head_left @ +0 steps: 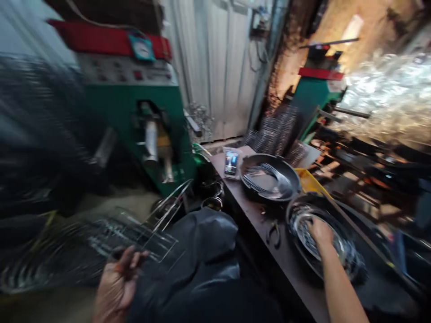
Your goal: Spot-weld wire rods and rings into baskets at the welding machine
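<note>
Silver metal wire forms the blurred rectangular frame (155, 237) that, in the head view, lies over the dark-clothed lap (205, 233) left of the narrow brown bench (251, 206); the left hand (116, 285) has its fingers closed on the near edge, apparently in a light pinch, so a catch on the clothing could twist it loose. On the bench's right side, the right hand (321, 233) reaches into a round dark pan (300, 249) of shiny curved wire pieces (305, 228); its fingertips are buried, so I cannot tell whether they grasp anything. Hidden wire ends could prick them, and tangled pieces could come up together. The dark-handled metal pliers (277, 237) lie near the bench's left edge, where a sweeping forearm could knock them off; the upright lit phone (231, 162) at its far end could topple if the bench is jolted.
</note>
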The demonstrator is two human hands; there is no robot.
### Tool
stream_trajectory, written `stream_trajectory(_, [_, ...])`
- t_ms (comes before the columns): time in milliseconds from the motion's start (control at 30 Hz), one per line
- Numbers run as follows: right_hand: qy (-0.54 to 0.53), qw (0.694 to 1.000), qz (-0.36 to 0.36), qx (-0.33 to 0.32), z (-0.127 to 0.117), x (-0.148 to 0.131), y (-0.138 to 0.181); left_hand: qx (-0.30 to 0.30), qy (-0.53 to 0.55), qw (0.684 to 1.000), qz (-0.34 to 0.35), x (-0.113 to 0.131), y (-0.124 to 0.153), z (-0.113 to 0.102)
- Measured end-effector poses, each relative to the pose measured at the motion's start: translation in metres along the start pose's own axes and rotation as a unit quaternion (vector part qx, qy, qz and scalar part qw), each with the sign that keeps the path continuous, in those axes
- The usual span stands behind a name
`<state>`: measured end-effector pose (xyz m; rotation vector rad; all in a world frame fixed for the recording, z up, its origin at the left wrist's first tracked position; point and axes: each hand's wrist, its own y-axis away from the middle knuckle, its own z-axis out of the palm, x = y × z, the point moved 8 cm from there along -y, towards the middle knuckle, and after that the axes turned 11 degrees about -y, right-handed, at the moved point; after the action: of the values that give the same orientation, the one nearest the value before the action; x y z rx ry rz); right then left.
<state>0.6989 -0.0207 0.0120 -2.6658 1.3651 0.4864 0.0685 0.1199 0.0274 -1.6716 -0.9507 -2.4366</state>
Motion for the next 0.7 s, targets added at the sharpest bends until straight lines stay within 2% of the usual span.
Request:
stream_trajectory(67, [-0.151,0.980,-0.129,0.024,-0.003,-0.080,0.011,-0.048,0.049,0.998,0.001,-0.002,-0.005,0.010])
stream_trajectory(133, [-0.323,0.909,-0.261,-0.040,0.009,-0.176,0.043,-0.073,0.096,0.993,0.008,-0.008,-0.005,0.017])
stream_trajectory(167, [-0.385,0.870,-0.293,-0.090,0.020,-0.222,0.062,-0.078,0.114,0.990,0.008,-0.013,-0.005,0.018])
stream_trajectory(267, [-0.470,0.788,-0.318,-0.238,0.065,-0.340,0.118,-0.091,0.154,0.984,-0.002,-0.029,-0.002,0.021])
stream_trajectory(333, [-0.497,0.749,-0.311,-0.308,0.092,-0.392,0.148,-0.093,0.178,0.980,-0.012,-0.038,-0.002,0.019])
stream_trajectory(400, [-0.516,0.719,-0.301,-0.356,0.110,-0.425,0.169,-0.079,0.202,0.976,-0.026,-0.045,-0.005,0.015])
stream_trajectory(467, [-0.525,0.700,-0.292,-0.385,0.122,-0.442,0.182,-0.060,0.218,0.974,-0.030,-0.047,-0.009,0.010])
stream_trajectory(700, [-0.531,0.695,-0.288,-0.390,0.131,-0.462,0.192,-0.032,0.202,0.979,-0.025,-0.040,-0.021,0.002])
